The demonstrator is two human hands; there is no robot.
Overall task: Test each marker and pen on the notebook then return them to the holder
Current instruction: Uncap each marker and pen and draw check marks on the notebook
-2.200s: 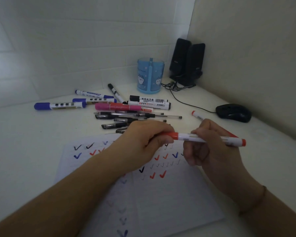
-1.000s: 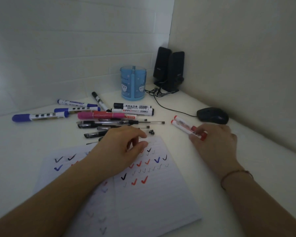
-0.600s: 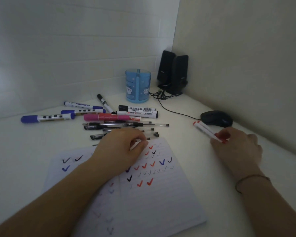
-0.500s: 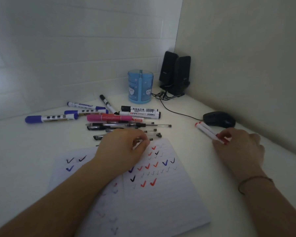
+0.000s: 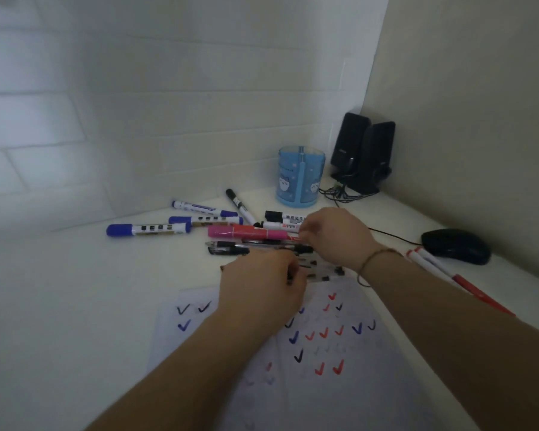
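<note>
1. Head view: two red markers lie off to the right by the mouse, apart from the pile of pens, so probably the tested ones. The holder stands far back, the notebook near.
2. Right hand reaches into the pile, fingers curled at a white marker; too blurry to call it a grip.
3. Left hand rests loosely curled on the notebook's far edge; can't tell if it's holding anything.

— What are you wearing on your arms?
— No sleeves; both my forearms are bare. A thin braided cord bracelet circles my right wrist, loose end dangling.
</note>
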